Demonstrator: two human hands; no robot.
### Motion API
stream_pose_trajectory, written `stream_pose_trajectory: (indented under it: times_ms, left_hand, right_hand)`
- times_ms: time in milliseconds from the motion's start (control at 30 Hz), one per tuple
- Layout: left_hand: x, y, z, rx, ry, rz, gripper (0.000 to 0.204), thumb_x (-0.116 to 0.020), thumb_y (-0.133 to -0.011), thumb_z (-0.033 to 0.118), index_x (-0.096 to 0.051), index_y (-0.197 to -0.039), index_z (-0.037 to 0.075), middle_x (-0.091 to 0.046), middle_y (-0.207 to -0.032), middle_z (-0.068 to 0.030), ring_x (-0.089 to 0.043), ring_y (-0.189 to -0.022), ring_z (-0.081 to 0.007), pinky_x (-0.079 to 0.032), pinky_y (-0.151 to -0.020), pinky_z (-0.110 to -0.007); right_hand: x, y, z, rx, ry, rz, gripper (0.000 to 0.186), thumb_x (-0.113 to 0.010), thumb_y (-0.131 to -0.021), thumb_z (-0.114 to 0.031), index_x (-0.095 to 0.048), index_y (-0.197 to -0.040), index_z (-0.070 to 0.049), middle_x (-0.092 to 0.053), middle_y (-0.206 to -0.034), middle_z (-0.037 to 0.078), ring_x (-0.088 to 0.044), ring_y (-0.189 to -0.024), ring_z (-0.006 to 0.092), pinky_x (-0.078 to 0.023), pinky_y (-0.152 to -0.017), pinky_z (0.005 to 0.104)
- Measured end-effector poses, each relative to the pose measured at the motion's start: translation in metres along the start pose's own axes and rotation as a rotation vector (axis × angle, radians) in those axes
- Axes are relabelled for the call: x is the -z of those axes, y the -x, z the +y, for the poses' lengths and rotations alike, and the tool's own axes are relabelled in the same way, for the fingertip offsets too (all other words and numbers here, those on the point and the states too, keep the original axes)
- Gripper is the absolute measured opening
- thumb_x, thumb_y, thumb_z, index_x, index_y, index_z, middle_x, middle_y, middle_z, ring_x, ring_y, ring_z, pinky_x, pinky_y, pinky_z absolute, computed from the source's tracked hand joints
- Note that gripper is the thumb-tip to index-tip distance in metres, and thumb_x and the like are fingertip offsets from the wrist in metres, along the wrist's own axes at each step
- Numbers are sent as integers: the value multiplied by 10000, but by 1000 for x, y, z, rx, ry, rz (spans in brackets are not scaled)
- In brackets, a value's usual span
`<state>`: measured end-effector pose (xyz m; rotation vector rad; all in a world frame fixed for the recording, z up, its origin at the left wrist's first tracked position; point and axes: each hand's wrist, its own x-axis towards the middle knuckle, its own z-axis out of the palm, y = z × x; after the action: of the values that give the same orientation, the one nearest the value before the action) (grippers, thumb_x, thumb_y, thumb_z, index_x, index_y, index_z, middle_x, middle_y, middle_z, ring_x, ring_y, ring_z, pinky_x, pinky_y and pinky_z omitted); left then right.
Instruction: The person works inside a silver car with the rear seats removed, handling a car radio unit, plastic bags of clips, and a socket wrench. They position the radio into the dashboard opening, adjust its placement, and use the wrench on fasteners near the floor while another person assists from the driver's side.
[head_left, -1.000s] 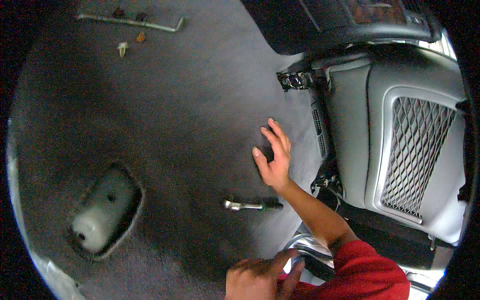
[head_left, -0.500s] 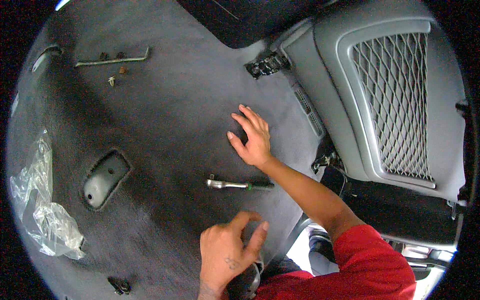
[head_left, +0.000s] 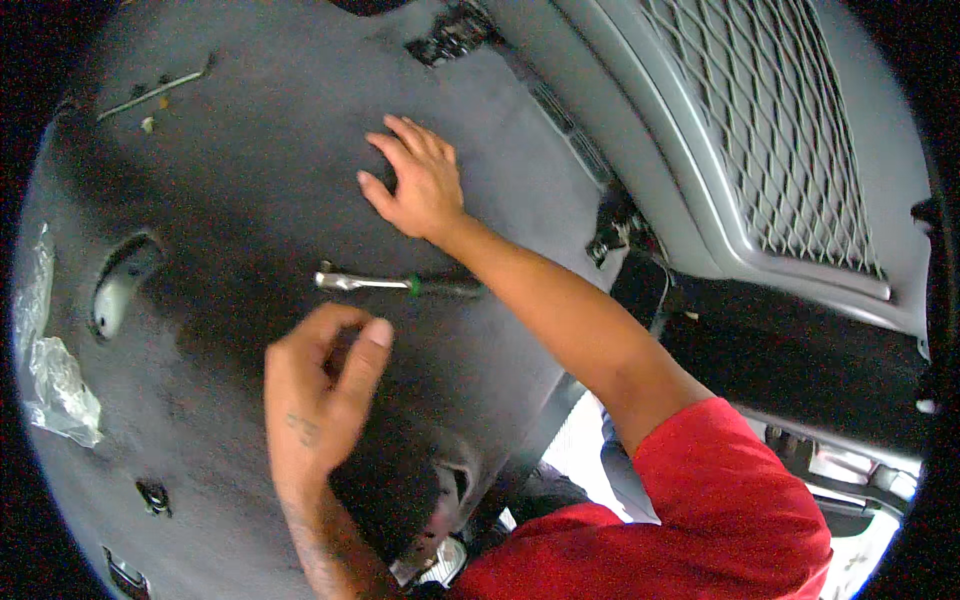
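My right hand (head_left: 422, 185) lies palm down on dark grey carpet (head_left: 250, 180), fingers spread and nothing in them. Its arm, in a red sleeve, reaches across from the right. A ratchet wrench (head_left: 365, 284) rests on the carpet between my two hands, its metal head to the left, a green ring at the neck and a dark handle partly under my right forearm. My left hand (head_left: 315, 400) hovers just below the wrench with its fingers curled and the thumb close to the index finger. What it holds, if anything, is hidden.
A bent metal rod (head_left: 150, 97) and a small pale clip (head_left: 148, 125) lie at the far left. Clear plastic bag (head_left: 62, 390) sits at the left edge, near an oval recess (head_left: 122, 290) and a black fitting (head_left: 153, 497). A grey panel with netting (head_left: 770, 130) borders the right.
The view has shifted, so the carpet and wrench appear further left and higher. My left hand has come nearer the wrench, its fingers still curled. My right hand stays spread on the carpet.
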<state>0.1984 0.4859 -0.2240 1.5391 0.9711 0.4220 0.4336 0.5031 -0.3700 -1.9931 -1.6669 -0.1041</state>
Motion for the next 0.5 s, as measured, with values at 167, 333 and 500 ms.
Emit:
stream_pose_trajectory:
  times_ms: [167, 333, 500]
  left_hand:
    - [-4, -2, -1, 43, -103, -6, 231, -653, -911, 203, -632, -879, -25, -527, -634, 9, -441, -582, -63, -337, -509, -255]
    - [-8, -2, -9, 28, -109, 47, 190, -642, -926, 180, -622, -831, 17, -489, -684, 63, -389, -626, -32, -285, -538, -233]
    - [-13, -2, -18, -118, -200, 35, 261, -620, -937, 236, -624, -820, 2, -493, -688, 37, -387, -620, -45, -286, -541, -243]
  right_hand:
    - [-4, 2, 1, 3, -6, 83, 484, -649, -819, -405, -597, -1215, -132, -493, -1374, 146, -445, -1276, 348, -323, -1039, 493]
    - [-11, 2, 4, -9, -10, 101, 492, -652, -806, -419, -614, -1202, -130, -519, -1349, 150, -457, -1266, 351, -329, -1040, 495]
    - [-14, 3, 8, 3, -76, 150, 497, -663, -792, -441, -647, -1174, -123, -529, -1347, 151, -468, -1269, 335, -328, -1057, 482]
